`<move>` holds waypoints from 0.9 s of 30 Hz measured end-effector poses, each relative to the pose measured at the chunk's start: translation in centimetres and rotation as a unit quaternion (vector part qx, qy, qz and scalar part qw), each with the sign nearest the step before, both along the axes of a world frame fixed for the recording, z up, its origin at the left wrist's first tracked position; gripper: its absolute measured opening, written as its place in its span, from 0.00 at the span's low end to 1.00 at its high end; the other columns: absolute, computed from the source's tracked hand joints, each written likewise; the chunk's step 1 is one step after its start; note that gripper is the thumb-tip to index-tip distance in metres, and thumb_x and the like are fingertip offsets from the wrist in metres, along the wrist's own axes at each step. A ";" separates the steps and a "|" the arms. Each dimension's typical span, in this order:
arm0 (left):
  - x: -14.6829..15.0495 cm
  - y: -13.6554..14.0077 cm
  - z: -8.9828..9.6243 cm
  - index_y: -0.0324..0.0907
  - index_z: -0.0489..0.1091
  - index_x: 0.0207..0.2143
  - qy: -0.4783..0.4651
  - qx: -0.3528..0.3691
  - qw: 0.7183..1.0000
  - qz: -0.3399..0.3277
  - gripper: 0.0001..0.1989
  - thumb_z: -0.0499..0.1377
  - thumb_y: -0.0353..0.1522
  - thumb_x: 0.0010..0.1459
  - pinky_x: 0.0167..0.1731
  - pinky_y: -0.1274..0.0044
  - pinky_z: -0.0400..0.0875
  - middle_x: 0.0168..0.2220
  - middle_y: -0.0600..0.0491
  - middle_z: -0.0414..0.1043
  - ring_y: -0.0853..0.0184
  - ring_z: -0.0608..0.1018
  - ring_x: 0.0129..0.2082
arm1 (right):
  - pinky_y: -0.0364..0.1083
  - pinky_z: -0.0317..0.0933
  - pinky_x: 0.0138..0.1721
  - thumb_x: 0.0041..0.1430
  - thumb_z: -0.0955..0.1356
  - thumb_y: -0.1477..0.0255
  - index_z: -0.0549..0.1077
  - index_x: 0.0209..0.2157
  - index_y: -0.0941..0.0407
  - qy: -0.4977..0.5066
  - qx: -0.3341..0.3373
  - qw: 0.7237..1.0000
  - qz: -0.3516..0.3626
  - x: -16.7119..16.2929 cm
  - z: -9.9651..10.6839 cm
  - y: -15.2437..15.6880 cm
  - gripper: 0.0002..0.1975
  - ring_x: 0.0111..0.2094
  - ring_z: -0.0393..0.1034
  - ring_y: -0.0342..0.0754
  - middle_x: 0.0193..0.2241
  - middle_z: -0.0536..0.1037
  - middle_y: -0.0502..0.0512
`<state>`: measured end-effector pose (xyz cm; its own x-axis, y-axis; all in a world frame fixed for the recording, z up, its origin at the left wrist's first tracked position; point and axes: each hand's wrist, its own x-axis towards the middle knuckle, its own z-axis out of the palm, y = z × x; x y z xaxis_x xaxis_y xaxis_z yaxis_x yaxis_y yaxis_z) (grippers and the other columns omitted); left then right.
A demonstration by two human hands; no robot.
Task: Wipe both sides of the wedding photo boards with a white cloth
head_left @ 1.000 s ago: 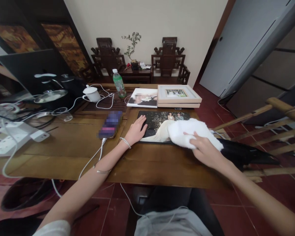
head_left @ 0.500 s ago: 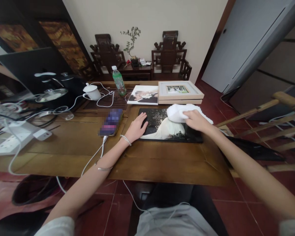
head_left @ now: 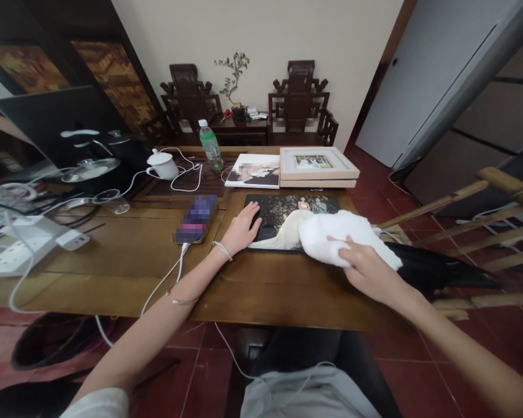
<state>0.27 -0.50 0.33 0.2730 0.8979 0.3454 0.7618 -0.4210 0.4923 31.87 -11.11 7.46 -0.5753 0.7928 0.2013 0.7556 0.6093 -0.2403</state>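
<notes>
While braced, left hand [head_left: 243, 226]: fingers spread flat, palm down on the left edge of the photo panel [head_left: 283, 216], presumably against sliding.
Right hand [head_left: 366, 266]: closed on the white cloth [head_left: 331, 229], fingers bunched into the fabric, likely for a firm hold.
Photo panel: 1, flat on the wooden table [head_left: 265, 290], near the front edge, probably for easy reach; right part under the cloth.
White cloth: 1; contact beneath hidden.
Picture frames [head_left: 318, 162]: apparently 2, stacked beyond the panel, perhaps to save room.
Photo print [head_left: 257, 171]: 1, just left of the frames.
Smartphone [head_left: 196, 217]: 1, left of the left hand, on a white cable [head_left: 184, 248], evidently for charging.
Bottle [head_left: 211, 148]: 1, upright.
Lidded teacup [head_left: 163, 166]: 1, near the bottle.
Carved chairs [head_left: 300, 96]: 2, flanking 1 potted plant [head_left: 234, 78].
</notes>
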 end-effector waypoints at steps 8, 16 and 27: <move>0.0 0.0 0.2 0.34 0.63 0.61 0.004 -0.006 1.000 -0.001 0.23 0.49 0.34 0.67 0.65 0.58 0.57 0.66 0.40 0.59 0.56 0.59 0.68 | 0.48 0.55 0.33 0.43 0.59 0.82 0.53 0.21 0.51 -0.019 -0.020 1.000 -0.014 -0.3 1.3 2.3 0.11 0.27 0.64 0.51 0.20 0.68 0.53; -0.1 -0.1 0.3 0.36 0.64 0.60 -0.004 -0.008 1.000 -0.004 0.22 0.50 0.34 0.67 0.65 0.58 0.58 0.66 0.40 0.60 0.57 0.60 0.68 | 0.47 0.47 0.31 0.41 0.59 0.80 0.49 0.20 0.51 0.053 -0.016 0.998 -0.037 -0.7 1.1 11.7 0.11 0.25 0.57 0.48 0.19 0.61 0.50; -0.1 0.1 0.0 0.36 0.65 0.60 -0.002 -0.001 1.000 -0.002 0.22 0.49 0.35 0.67 0.65 0.58 0.58 0.66 0.41 0.59 0.57 0.60 0.68 | 0.53 0.58 0.49 0.44 0.58 0.84 0.56 0.20 0.51 0.006 0.007 1.000 -0.024 -0.5 0.2 3.4 0.12 0.35 0.70 0.54 0.26 0.75 0.55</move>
<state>0.18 -0.43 0.31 0.2745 0.8976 0.3448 0.7583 -0.4226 0.4964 31.33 -7.69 7.71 -0.5335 0.8169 0.2192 0.7818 0.5751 -0.2408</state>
